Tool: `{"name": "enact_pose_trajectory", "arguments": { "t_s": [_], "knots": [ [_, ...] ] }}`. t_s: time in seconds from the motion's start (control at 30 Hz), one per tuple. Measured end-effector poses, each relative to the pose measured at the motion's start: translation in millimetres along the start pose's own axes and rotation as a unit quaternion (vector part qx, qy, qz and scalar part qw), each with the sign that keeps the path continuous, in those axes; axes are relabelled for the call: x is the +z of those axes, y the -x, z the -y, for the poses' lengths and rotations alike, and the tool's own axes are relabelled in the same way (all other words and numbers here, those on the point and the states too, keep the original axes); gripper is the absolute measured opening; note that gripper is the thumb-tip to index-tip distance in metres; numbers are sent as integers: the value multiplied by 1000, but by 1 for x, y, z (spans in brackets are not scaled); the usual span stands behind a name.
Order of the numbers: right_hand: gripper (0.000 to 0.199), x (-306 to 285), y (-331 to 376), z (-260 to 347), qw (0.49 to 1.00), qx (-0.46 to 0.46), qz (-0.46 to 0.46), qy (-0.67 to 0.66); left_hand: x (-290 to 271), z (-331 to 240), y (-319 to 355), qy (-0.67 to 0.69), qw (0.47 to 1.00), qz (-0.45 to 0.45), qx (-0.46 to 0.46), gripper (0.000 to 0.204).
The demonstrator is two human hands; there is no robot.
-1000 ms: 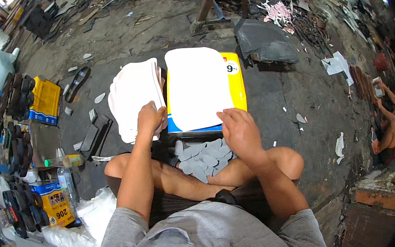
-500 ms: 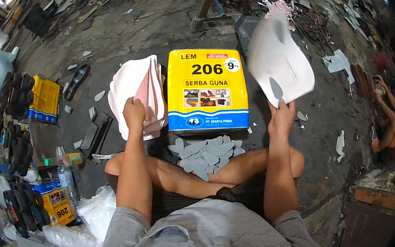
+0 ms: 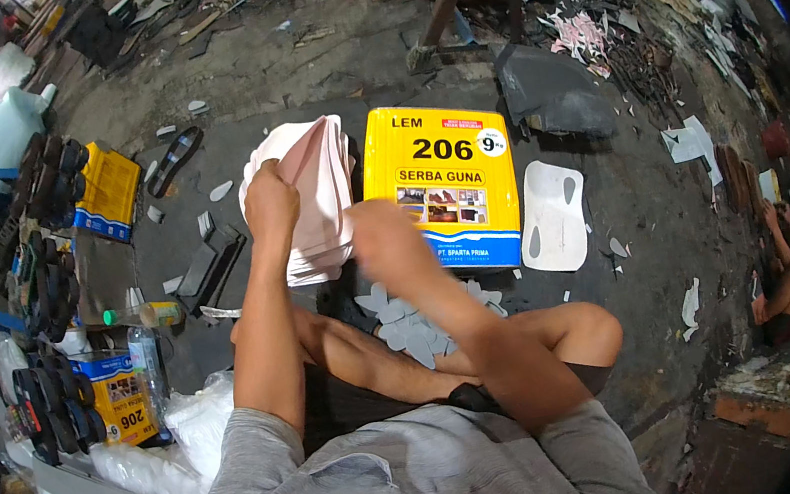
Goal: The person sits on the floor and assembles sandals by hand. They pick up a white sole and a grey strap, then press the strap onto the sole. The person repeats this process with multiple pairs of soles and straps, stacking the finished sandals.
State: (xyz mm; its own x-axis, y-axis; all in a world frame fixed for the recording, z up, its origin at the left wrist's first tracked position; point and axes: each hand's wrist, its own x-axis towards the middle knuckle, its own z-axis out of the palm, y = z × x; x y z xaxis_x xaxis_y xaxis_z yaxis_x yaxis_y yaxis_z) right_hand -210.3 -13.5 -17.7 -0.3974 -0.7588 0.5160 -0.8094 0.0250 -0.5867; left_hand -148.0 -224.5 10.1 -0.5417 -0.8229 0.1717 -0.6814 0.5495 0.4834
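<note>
A seated worker's left hand (image 3: 270,204) pinches the top sheet of a pale pink stack (image 3: 315,197) on the floor, at 11 o'clock from the knees. The right hand (image 3: 384,240), blurred, hovers over the yellow tin (image 3: 442,185); its grip cannot be told. A white cut-out sheet (image 3: 552,215) lies at 2 o'clock, grey offcuts (image 3: 415,320) between the legs, bottles (image 3: 143,358) at 9 o'clock.
</note>
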Motion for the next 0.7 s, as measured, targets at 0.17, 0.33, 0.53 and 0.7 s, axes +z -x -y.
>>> {"name": "enact_pose_trajectory", "arguments": {
  "t_s": [0.17,0.33,0.53,0.7],
  "knots": [
    [48,126,-21,18,922,191,281,184,-51,-10,-37,-22,999,3,37,34],
    [73,122,-48,24,859,282,400,150,-147,-7,-62,482,871,74,-53,28],
    [77,-28,-104,36,475,316,2,-821,-159,-35,-24,713,693,103,-25,34],
    [55,-148,-102,24,804,93,-223,-544,-113,-82,28,673,736,70,23,36]
  ]
}}
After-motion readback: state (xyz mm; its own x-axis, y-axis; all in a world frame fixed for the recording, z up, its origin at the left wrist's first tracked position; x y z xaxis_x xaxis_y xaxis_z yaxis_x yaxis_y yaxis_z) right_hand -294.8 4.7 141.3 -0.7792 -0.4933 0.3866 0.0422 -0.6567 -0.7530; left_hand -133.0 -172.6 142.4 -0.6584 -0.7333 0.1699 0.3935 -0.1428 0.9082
